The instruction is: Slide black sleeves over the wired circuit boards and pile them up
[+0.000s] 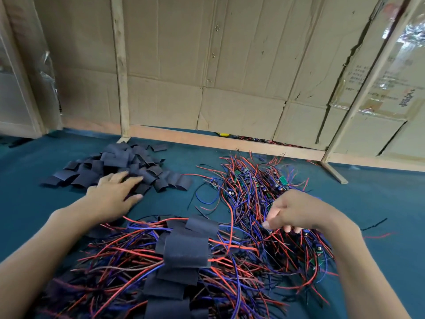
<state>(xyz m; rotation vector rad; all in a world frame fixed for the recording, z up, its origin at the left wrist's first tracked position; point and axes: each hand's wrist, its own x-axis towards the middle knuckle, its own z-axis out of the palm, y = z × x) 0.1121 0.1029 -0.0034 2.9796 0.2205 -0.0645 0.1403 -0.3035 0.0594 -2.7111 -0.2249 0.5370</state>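
left hand point(115, 194) flat on black sleeves point(119, 166), right hand point(296, 212) pinching wires point(253, 192)

Single head-worn wide-angle view, looking forward and down; close over the table point(34, 203), cardboard wall point(230, 65) bounding the far edge.

The sleeved pile point(184, 261) runs off the bottom edge; left hand point(115, 194) fingertips blur.

Print on taped cardboard panel point(377, 88) illegible.
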